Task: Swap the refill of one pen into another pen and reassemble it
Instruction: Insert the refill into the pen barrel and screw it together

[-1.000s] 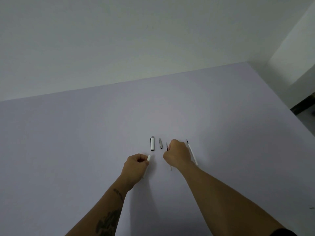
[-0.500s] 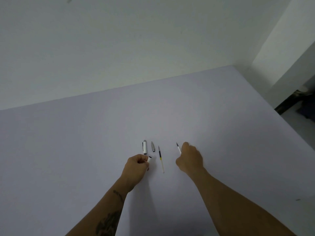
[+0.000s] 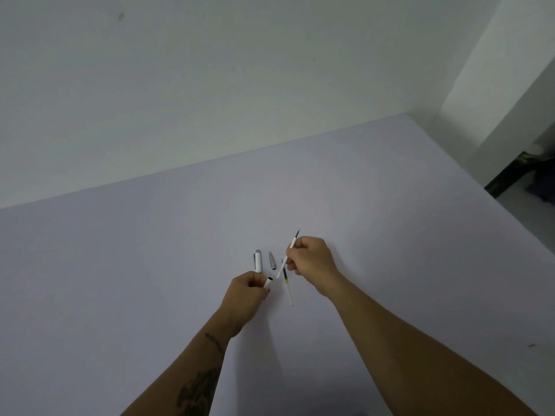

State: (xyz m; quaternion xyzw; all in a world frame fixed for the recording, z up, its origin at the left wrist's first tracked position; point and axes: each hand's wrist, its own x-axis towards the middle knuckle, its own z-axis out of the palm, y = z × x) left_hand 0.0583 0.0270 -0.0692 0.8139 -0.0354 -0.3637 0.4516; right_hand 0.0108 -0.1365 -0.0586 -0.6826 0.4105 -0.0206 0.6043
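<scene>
Two hands raised: left hand (image 3: 250, 288) fisted around pen barrel (image 3: 268, 282); right hand (image 3: 312, 256) pinching white refill (image 3: 289, 253), tip toward 1 o'clock.

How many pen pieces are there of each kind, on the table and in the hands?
Thin refills: 2, a white refill with a dark tip in the right hand and a refill with black and yellow bands on the table.
White pen barrels: 1, open-ended, in the left hand.
White caps with a silver clip: 1.
Grey metal cone tips: 1.
Total: 5
</scene>
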